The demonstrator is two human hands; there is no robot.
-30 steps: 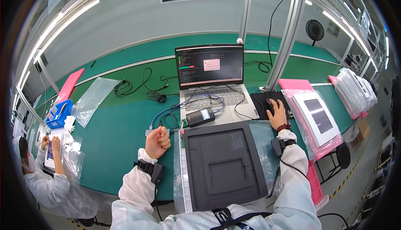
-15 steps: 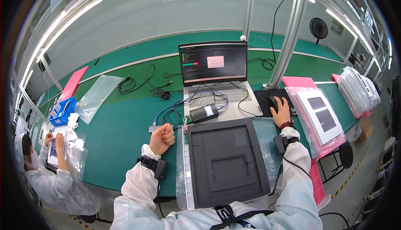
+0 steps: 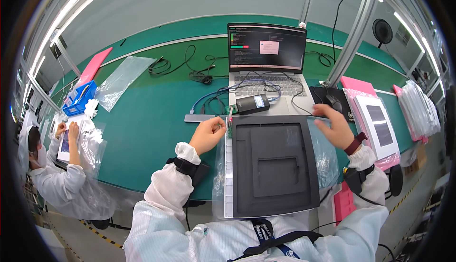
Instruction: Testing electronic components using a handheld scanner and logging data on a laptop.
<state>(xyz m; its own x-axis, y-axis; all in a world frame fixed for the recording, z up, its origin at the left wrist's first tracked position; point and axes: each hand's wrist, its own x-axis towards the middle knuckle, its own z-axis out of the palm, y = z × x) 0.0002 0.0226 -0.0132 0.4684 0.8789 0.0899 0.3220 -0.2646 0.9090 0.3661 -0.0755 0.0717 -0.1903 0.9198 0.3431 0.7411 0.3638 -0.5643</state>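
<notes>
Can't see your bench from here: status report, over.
Left hand beside small green board, contact unclear. Right hand open, empty. Black panel in front of laptop. Cables over keyboard.

Bright tube lights (image 3: 409, 32), curved edges

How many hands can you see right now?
4. Left hand, near the upper left corner of the black panel; right hand, by the clear plastic right of it; a co-worker's two hands, far left. Others may be hidden in the background.
</notes>
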